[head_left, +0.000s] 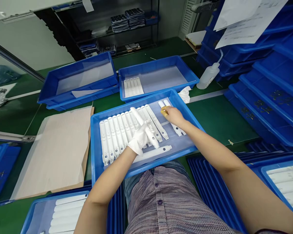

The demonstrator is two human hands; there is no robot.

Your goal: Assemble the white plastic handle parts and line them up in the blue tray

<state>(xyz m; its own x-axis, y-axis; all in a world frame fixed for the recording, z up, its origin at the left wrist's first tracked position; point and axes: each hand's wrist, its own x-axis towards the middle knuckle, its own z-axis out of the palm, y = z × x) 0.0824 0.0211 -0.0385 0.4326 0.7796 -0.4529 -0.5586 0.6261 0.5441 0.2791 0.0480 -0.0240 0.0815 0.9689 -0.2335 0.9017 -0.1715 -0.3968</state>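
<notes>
The gloved left hand [139, 138] wrapped a light, stiff white plastic strip [137, 116] mid-length above the blue tray [94, 146]; at two o'clock, the right hand [174, 116], fingers [164, 111] in yellow cots, touched a second strip [177, 130], its grip unclear.

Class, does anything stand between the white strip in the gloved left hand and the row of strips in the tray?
Nothing visible does: the strip in the left hand lies above the row in the blue tray.

Green bench mat [219, 120] carrying blue plastic trays [156, 60], tan cardboard sheet [56, 149], white squeeze bottle [208, 77].
</notes>
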